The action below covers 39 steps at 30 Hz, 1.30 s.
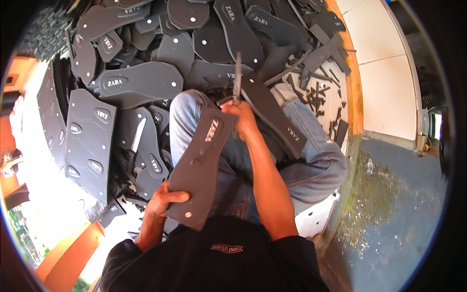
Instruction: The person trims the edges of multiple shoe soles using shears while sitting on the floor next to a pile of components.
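Note:
A dark foam sandal sole [197,160] with a white dot near its heel slants across my lap. My left hand [163,197] grips its lower end, thumb lying on top. Beyond the sole's upper end, my right hand [242,119] is closed around a knife [238,78], its narrow blade pointing away from me. The sole partly hides the right fingers and the handle. On my right leg rests another dark foam piece [275,117], long and straight-edged, close to the right wrist.
Many dark soles [141,82] lie heaped ahead and to the left. An uncut foam sheet [90,141] leans at the left, beside a second knife [138,136] on the pile. Thin offcuts [316,95] litter the right side, near an orange-brown edge [356,73].

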Each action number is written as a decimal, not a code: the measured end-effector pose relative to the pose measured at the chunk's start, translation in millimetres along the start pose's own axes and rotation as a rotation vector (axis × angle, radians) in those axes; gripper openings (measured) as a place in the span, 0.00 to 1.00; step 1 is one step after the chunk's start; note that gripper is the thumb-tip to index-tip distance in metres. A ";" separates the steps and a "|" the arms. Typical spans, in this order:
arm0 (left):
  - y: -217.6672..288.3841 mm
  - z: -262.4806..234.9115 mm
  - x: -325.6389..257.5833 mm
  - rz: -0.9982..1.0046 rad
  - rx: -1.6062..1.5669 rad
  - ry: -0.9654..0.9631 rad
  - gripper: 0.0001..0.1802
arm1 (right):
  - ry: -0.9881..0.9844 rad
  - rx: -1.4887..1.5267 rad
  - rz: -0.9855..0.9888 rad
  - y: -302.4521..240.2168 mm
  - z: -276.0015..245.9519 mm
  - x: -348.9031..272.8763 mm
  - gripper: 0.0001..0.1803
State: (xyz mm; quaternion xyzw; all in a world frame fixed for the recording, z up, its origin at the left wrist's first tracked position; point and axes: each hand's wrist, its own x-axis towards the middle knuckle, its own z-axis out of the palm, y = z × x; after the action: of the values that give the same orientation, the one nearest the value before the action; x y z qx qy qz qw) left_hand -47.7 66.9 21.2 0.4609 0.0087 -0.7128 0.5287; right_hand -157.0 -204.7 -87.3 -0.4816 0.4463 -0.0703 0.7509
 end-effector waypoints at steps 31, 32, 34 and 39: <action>29.9 89.9 124.1 -0.009 0.126 0.081 0.15 | 0.461 -0.708 -0.216 48.1 -59.1 -217.7 0.20; 31.3 90.4 125.0 -0.064 0.139 -0.034 0.17 | 0.456 -0.715 -0.220 44.0 -59.9 -217.9 0.19; 29.5 94.8 124.0 -0.078 0.144 -0.038 0.20 | 0.445 -0.742 -0.231 42.1 -62.3 -217.3 0.18; 30.3 101.0 122.5 -0.086 0.296 -0.054 0.20 | 0.395 -0.791 -0.169 44.1 -70.5 -221.1 0.14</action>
State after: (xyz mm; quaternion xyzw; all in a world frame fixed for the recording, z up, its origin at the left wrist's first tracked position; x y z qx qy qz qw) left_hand -92.0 -88.2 12.1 0.5135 -0.0910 -0.7405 0.4239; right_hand -354.2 -109.7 1.6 -0.7439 0.5326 -0.0459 0.4011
